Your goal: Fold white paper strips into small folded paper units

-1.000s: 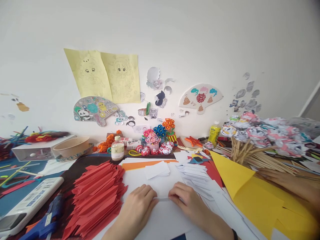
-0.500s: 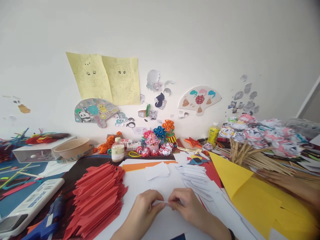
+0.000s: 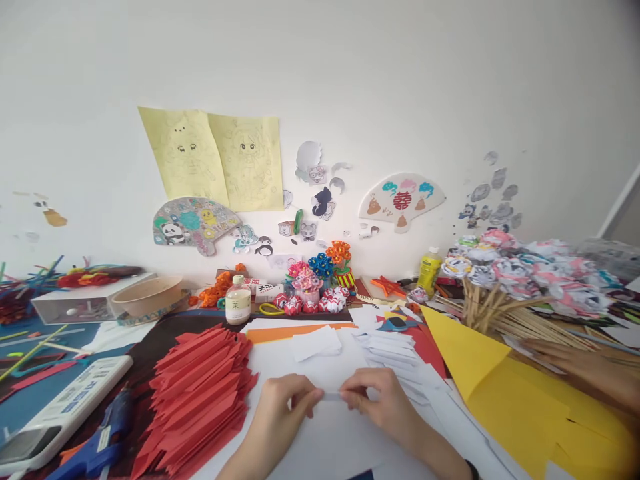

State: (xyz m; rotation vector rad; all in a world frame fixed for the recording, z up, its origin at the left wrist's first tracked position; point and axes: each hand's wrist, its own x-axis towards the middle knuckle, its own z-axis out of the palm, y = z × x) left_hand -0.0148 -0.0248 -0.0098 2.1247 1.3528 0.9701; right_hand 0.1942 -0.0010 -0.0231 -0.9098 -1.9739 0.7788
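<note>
Right of the red stack (image 3: 197,393), my left hand (image 3: 283,410) and right hand (image 3: 377,403) pinch a white strip (image 3: 331,396), long axis crosswise between them.

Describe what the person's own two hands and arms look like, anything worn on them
Both are bare: the left hand and its forearm show no sleeve, glove or ring. The right hand is also ungloved, with a narrow black band at the wrist near the picture's bottom edge. No sleeves are visible.

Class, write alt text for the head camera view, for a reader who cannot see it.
Two hands, left hand and right hand, pinch a small strip of white paper between them over a white sheet. A stack of folded red paper lies to the left, yellow paper to the right.
</note>
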